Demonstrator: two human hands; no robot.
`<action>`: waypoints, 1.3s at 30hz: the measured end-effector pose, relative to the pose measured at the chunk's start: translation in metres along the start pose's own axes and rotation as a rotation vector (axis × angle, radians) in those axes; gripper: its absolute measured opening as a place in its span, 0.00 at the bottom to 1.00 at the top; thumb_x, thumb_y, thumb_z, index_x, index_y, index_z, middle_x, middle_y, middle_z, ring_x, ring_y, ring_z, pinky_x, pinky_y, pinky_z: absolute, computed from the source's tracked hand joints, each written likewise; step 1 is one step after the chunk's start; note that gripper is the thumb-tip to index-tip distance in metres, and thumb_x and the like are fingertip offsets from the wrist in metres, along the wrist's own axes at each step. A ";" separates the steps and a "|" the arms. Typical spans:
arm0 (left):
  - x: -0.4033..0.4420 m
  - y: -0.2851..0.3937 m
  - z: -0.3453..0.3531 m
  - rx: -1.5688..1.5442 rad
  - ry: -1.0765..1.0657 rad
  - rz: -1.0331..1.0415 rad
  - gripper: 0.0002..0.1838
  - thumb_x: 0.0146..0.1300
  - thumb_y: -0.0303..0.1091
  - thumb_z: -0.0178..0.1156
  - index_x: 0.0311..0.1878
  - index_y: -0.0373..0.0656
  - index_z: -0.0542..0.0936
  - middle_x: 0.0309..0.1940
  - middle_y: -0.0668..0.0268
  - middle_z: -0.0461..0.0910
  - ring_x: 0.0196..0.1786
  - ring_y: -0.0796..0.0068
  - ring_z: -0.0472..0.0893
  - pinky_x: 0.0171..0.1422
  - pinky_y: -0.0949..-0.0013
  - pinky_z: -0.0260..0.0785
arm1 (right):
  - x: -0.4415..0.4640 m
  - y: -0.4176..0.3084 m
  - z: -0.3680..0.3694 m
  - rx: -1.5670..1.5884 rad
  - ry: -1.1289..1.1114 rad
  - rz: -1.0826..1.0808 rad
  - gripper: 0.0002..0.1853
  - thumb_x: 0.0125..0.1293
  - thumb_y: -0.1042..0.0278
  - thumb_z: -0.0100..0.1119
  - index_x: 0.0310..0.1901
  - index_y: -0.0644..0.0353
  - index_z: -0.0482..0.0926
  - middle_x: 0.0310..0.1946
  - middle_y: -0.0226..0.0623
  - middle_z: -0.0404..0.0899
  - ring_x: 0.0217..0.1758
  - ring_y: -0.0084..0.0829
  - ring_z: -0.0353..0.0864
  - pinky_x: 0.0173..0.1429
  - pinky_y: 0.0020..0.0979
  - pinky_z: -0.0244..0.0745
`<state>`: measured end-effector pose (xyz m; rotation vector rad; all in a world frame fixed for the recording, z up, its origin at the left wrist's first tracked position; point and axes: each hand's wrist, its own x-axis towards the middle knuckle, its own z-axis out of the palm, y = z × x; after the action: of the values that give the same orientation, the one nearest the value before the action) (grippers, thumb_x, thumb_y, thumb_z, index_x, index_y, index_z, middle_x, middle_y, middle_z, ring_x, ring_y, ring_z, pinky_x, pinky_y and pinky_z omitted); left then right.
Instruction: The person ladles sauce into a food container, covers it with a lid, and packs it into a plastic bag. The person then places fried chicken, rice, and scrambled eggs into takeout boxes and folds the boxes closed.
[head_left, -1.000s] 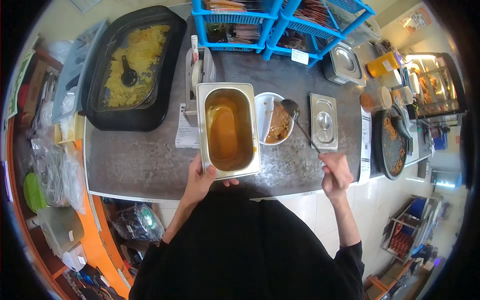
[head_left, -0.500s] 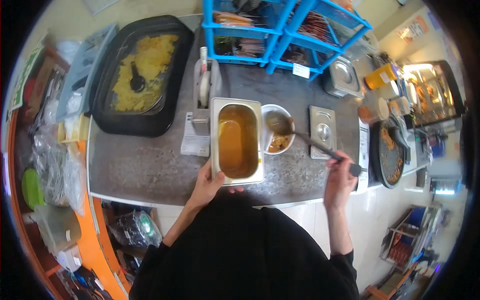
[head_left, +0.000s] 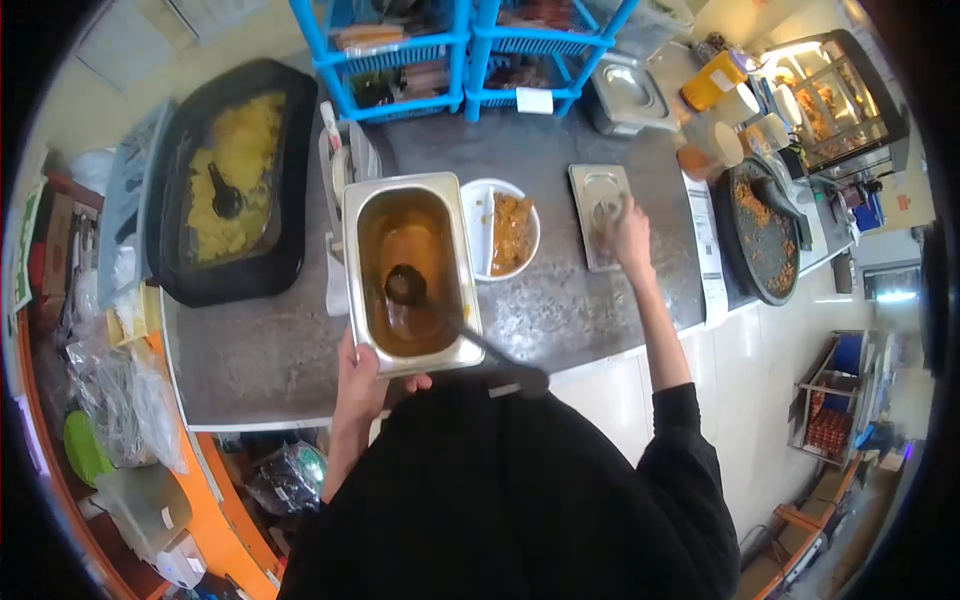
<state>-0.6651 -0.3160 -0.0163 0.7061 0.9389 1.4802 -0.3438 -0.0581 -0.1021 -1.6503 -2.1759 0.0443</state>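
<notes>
My left hand (head_left: pixel 362 385) grips the near-left corner of a deep steel food pan (head_left: pixel 462 250) of orange-brown sauce, its fingers partly hidden underneath. A ladle (head_left: pixel 510 365) stands in the pan, its bowl in the sauce and its dark handle leaning over the near-right rim. My right hand (head_left: pixel 632 240) is over the right side of a steel pan lid (head_left: pixel 590 185) lying on the counter. Its fingers are bent beside the lid's handle, but blur hides whether they grip it. Between pan and lid sits a divided white bowl (head_left: pixel 480 225), with brown saucy food in its right side.
A black tray (head_left: pixel 290 260) of yellow food with a dark spoon stands at left. Blue racks (head_left: pixel 455 75) rise at the back. A covered steel container (head_left: pixel 625 95) and a dark mortar (head_left: pixel 765 275) stand at right. Paper sheets (head_left: pixel 708 260) lie near the counter's right end.
The ladle has gone from above the bowl into the pan. My right hand has let go of it and moved to the lid. The camera view has shifted.
</notes>
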 end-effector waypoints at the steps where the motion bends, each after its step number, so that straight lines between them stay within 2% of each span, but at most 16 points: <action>1: 0.002 0.012 0.009 -0.011 -0.034 0.023 0.32 0.63 0.56 0.46 0.58 0.36 0.58 0.39 0.54 0.75 0.25 0.66 0.77 0.21 0.69 0.70 | 0.007 0.013 0.016 -0.179 0.013 -0.019 0.19 0.55 0.74 0.50 0.50 0.67 0.65 0.35 0.54 0.76 0.39 0.51 0.76 0.43 0.43 0.72; 2: 0.004 0.022 0.015 -0.023 -0.051 0.030 0.33 0.63 0.56 0.46 0.58 0.37 0.58 0.41 0.54 0.74 0.26 0.67 0.78 0.20 0.70 0.70 | 0.009 0.015 0.016 -0.009 -0.132 0.072 0.19 0.54 0.74 0.50 0.49 0.67 0.63 0.38 0.61 0.73 0.43 0.57 0.73 0.47 0.49 0.68; 3: 0.008 0.034 0.027 -0.076 -0.008 0.006 0.35 0.60 0.56 0.51 0.58 0.36 0.58 0.39 0.55 0.75 0.24 0.63 0.78 0.20 0.69 0.70 | 0.008 0.004 0.001 0.100 -0.178 0.153 0.21 0.53 0.74 0.50 0.49 0.67 0.62 0.37 0.62 0.73 0.41 0.59 0.73 0.47 0.50 0.68; 4: 0.015 0.045 0.041 -0.132 0.031 -0.021 0.38 0.57 0.56 0.56 0.58 0.35 0.58 0.37 0.55 0.76 0.22 0.60 0.79 0.19 0.68 0.70 | 0.005 0.015 0.009 0.129 -0.169 0.158 0.24 0.50 0.74 0.51 0.51 0.67 0.61 0.33 0.62 0.74 0.38 0.61 0.73 0.46 0.50 0.69; 5: 0.033 0.052 0.063 -0.136 -0.060 -0.007 0.35 0.59 0.53 0.55 0.58 0.36 0.58 0.37 0.56 0.76 0.24 0.60 0.79 0.21 0.67 0.71 | -0.005 0.038 0.011 0.105 -0.159 0.135 0.28 0.48 0.73 0.53 0.54 0.66 0.60 0.29 0.59 0.76 0.35 0.61 0.74 0.42 0.49 0.69; 6: 0.043 0.050 0.074 -0.112 -0.098 -0.010 0.33 0.60 0.52 0.54 0.58 0.36 0.58 0.37 0.56 0.76 0.25 0.61 0.80 0.21 0.68 0.71 | -0.010 0.062 0.018 0.245 -0.161 0.146 0.28 0.46 0.71 0.56 0.52 0.66 0.63 0.24 0.54 0.76 0.32 0.56 0.76 0.38 0.45 0.71; 8: 0.068 0.039 0.099 -0.074 -0.164 -0.022 0.31 0.62 0.49 0.53 0.58 0.36 0.58 0.37 0.56 0.76 0.26 0.61 0.80 0.23 0.68 0.72 | -0.016 0.066 -0.040 0.438 -0.207 0.290 0.23 0.49 0.73 0.56 0.50 0.66 0.68 0.21 0.43 0.77 0.26 0.39 0.78 0.32 0.35 0.70; 10: 0.091 0.022 0.132 -0.107 -0.291 -0.108 0.25 0.66 0.44 0.48 0.59 0.39 0.58 0.37 0.55 0.76 0.29 0.63 0.81 0.25 0.69 0.72 | -0.021 0.099 -0.083 0.788 -0.305 0.438 0.20 0.51 0.76 0.53 0.49 0.66 0.70 0.21 0.32 0.75 0.24 0.22 0.73 0.30 0.25 0.68; 12: 0.113 -0.015 0.161 -0.126 -0.339 -0.203 0.23 0.67 0.43 0.47 0.59 0.41 0.58 0.38 0.56 0.76 0.29 0.63 0.81 0.26 0.70 0.72 | -0.023 0.132 -0.130 0.984 -0.282 0.485 0.22 0.55 0.76 0.53 0.54 0.64 0.68 0.22 0.26 0.72 0.25 0.15 0.68 0.30 0.19 0.62; 14: 0.135 -0.057 0.198 -0.128 -0.327 -0.290 0.20 0.66 0.45 0.47 0.55 0.41 0.64 0.39 0.61 0.76 0.34 0.69 0.79 0.28 0.69 0.72 | -0.018 0.157 -0.176 0.963 -0.192 0.476 0.21 0.57 0.75 0.52 0.54 0.64 0.68 0.23 0.24 0.71 0.26 0.14 0.67 0.30 0.18 0.61; 17: 0.171 -0.130 0.245 -0.227 -0.306 -0.398 0.17 0.68 0.44 0.44 0.55 0.46 0.64 0.41 0.62 0.77 0.36 0.68 0.80 0.31 0.72 0.72 | -0.002 0.186 -0.229 0.895 -0.196 0.518 0.21 0.57 0.75 0.51 0.54 0.65 0.68 0.24 0.24 0.70 0.26 0.13 0.66 0.29 0.17 0.59; 22: 0.238 -0.201 0.302 -0.223 -0.318 -0.399 0.19 0.69 0.45 0.43 0.59 0.51 0.60 0.42 0.63 0.77 0.38 0.68 0.82 0.33 0.74 0.72 | 0.036 0.227 -0.240 0.905 -0.276 0.471 0.22 0.56 0.79 0.48 0.55 0.65 0.68 0.25 0.22 0.69 0.27 0.12 0.65 0.29 0.15 0.59; 28: 0.319 -0.233 0.329 -0.170 -0.273 -0.363 0.24 0.67 0.47 0.47 0.62 0.52 0.57 0.46 0.61 0.75 0.41 0.69 0.81 0.37 0.75 0.72 | 0.118 0.216 -0.216 0.886 -0.430 0.244 0.22 0.56 0.82 0.47 0.55 0.64 0.69 0.25 0.21 0.68 0.29 0.12 0.66 0.33 0.15 0.61; 32: 0.355 -0.229 0.339 -0.209 -0.256 -0.264 0.26 0.66 0.45 0.50 0.63 0.54 0.55 0.49 0.64 0.73 0.42 0.70 0.81 0.38 0.75 0.72 | 0.178 0.197 -0.178 0.724 -0.448 0.063 0.21 0.54 0.81 0.48 0.52 0.64 0.71 0.23 0.25 0.72 0.26 0.14 0.68 0.31 0.17 0.65; 36: 0.389 -0.237 0.344 -0.179 -0.177 -0.258 0.30 0.59 0.40 0.60 0.62 0.47 0.58 0.49 0.67 0.74 0.45 0.72 0.80 0.39 0.76 0.72 | 0.233 0.179 -0.131 0.395 -0.278 -0.018 0.19 0.52 0.76 0.52 0.48 0.60 0.74 0.23 0.37 0.78 0.27 0.25 0.78 0.33 0.28 0.73; 39: 0.405 -0.239 0.346 -0.205 -0.288 -0.200 0.31 0.54 0.30 0.64 0.60 0.41 0.60 0.46 0.65 0.76 0.47 0.74 0.78 0.46 0.72 0.72 | 0.272 0.187 -0.085 0.306 -0.193 -0.122 0.17 0.53 0.69 0.56 0.47 0.55 0.75 0.25 0.45 0.79 0.29 0.38 0.80 0.36 0.35 0.74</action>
<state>-0.3020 0.1358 -0.0877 0.6347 0.6086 1.2387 -0.2031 0.2324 0.0073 -1.3885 -2.2689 0.4956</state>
